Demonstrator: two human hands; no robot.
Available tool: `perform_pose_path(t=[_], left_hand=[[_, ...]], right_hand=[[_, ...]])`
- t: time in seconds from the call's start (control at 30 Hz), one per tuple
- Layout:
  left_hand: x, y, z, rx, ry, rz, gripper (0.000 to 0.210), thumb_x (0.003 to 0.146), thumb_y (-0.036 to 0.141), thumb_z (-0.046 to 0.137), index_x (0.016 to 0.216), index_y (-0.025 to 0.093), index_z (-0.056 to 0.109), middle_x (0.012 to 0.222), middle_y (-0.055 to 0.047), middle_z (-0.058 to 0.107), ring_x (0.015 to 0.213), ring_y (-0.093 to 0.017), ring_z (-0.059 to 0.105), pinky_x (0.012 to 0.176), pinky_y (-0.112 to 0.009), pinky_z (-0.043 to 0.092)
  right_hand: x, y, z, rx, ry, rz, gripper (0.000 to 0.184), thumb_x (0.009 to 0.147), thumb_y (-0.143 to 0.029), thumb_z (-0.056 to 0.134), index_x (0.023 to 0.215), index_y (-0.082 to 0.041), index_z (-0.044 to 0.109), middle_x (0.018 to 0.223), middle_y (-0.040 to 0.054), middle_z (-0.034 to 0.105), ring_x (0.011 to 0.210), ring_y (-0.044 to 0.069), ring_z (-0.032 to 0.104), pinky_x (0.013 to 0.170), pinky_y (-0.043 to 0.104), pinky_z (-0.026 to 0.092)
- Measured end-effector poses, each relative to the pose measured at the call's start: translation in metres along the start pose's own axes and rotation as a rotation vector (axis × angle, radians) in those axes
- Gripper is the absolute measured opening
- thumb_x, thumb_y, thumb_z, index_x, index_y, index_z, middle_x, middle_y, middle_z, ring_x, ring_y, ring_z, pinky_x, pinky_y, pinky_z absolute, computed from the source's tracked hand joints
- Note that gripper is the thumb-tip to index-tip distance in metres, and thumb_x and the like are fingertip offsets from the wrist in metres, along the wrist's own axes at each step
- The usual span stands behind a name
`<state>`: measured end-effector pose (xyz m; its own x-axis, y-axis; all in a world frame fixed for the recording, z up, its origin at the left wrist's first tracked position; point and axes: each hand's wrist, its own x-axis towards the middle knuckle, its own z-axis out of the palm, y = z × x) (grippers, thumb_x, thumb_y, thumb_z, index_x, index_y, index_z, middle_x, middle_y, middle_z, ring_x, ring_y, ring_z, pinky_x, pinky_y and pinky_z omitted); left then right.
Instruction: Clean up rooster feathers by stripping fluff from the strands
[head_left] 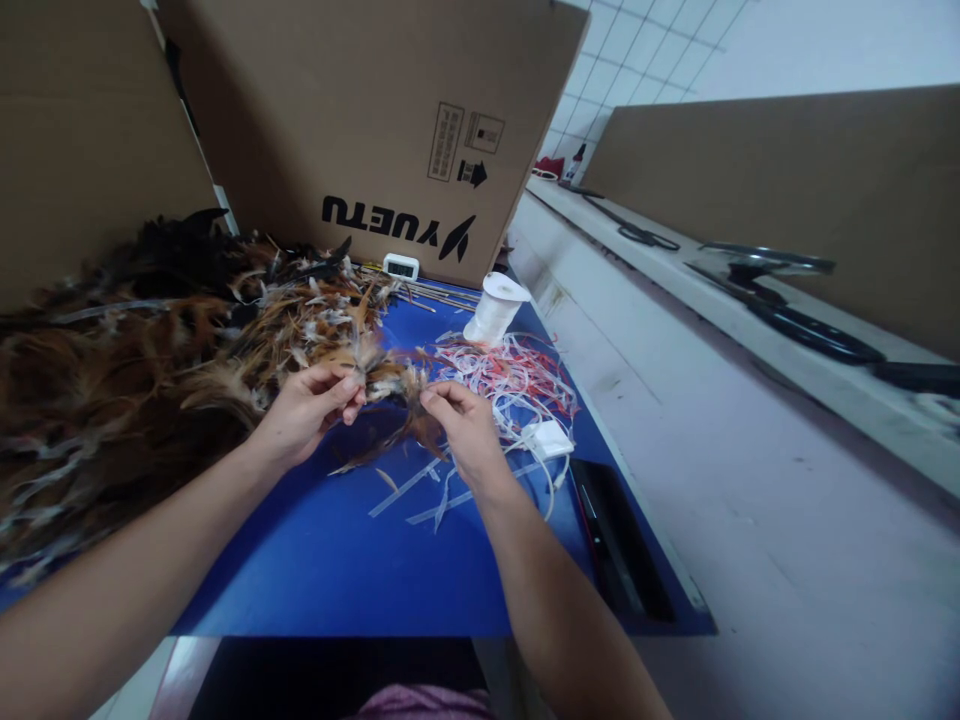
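Observation:
Over the blue table [337,560], my left hand [311,405] pinches a small tuft of brown and whitish feathers [364,352] between thumb and fingertips. A short way to the right, my right hand [466,425] has its thumb and forefinger closed on another tuft of brown feathers [415,390], with darker brown plumes hanging below it. Blur keeps me from telling whether the two tufts are joined. Beside my left hand spreads a large heap of brown, black and white feathers [142,370].
Behind my right hand lie tangled red and white strips [517,370] and a white spool [496,305]. A white charger [547,440] with its cable and a black phone-like slab [622,540] lie at right. Cardboard boxes [360,110] stand behind, near a small white digital display [400,266].

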<state>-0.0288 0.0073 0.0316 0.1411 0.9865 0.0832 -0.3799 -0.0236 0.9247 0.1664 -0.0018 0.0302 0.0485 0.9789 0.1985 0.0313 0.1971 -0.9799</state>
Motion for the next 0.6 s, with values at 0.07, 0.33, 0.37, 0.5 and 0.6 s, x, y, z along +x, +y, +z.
perform_pose_path(t=[0.07, 0.33, 0.37, 0.5, 0.6], left_hand=[[-0.0004, 0.0006, 0.0003, 0.001, -0.001, 0.006, 0.02, 0.064, 0.026, 0.08, 0.064, 0.013, 0.065, 0.062, -0.001, 0.063, 0.046, -0.006, 0.052, 0.046, -0.018, 0.041], [0.0001, 0.0, 0.0004, 0.007, -0.009, 0.008, 0.018, 0.065, 0.026, 0.079, 0.065, 0.014, 0.066, 0.062, -0.001, 0.063, 0.047, -0.007, 0.052, 0.046, -0.018, 0.041], [0.0001, 0.0, 0.0003, 0.011, -0.01, 0.006, 0.018, 0.066, 0.026, 0.079, 0.065, 0.014, 0.066, 0.062, -0.001, 0.063, 0.047, -0.007, 0.052, 0.046, -0.018, 0.041], [-0.0004, -0.0002, -0.0004, 0.02, -0.007, 0.0, 0.018, 0.066, 0.027, 0.079, 0.067, 0.014, 0.066, 0.062, -0.001, 0.063, 0.046, -0.006, 0.052, 0.046, -0.018, 0.041], [0.0, -0.0011, -0.0007, 0.021, -0.009, -0.005, 0.017, 0.066, 0.027, 0.079, 0.068, 0.014, 0.067, 0.062, -0.001, 0.063, 0.047, -0.007, 0.052, 0.046, -0.018, 0.041]], right_hand=[[-0.0005, -0.0004, 0.0003, 0.026, 0.014, 0.017, 0.011, 0.069, -0.03, 0.064, 0.065, -0.019, 0.062, 0.058, -0.0044, 0.055, 0.053, 0.01, 0.048, 0.054, 0.023, 0.039], [-0.0022, -0.0014, 0.0014, 0.139, 0.001, 0.122, 0.019, 0.066, -0.035, 0.07, 0.064, -0.019, 0.059, 0.049, -0.0072, 0.047, 0.043, 0.007, 0.039, 0.044, 0.021, 0.032], [-0.0019, -0.001, 0.0009, 0.129, 0.007, 0.102, 0.019, 0.067, -0.036, 0.07, 0.064, -0.019, 0.06, 0.05, -0.0067, 0.048, 0.044, 0.007, 0.04, 0.046, 0.022, 0.034], [-0.0005, 0.0004, -0.0005, 0.133, 0.035, 0.054, 0.018, 0.067, -0.035, 0.071, 0.064, -0.019, 0.062, 0.054, -0.0056, 0.053, 0.049, 0.009, 0.046, 0.052, 0.023, 0.04], [0.0005, 0.0014, -0.0003, 0.168, 0.055, 0.077, 0.018, 0.064, -0.035, 0.073, 0.068, -0.019, 0.063, 0.056, -0.005, 0.055, 0.05, 0.009, 0.049, 0.052, 0.024, 0.042]])
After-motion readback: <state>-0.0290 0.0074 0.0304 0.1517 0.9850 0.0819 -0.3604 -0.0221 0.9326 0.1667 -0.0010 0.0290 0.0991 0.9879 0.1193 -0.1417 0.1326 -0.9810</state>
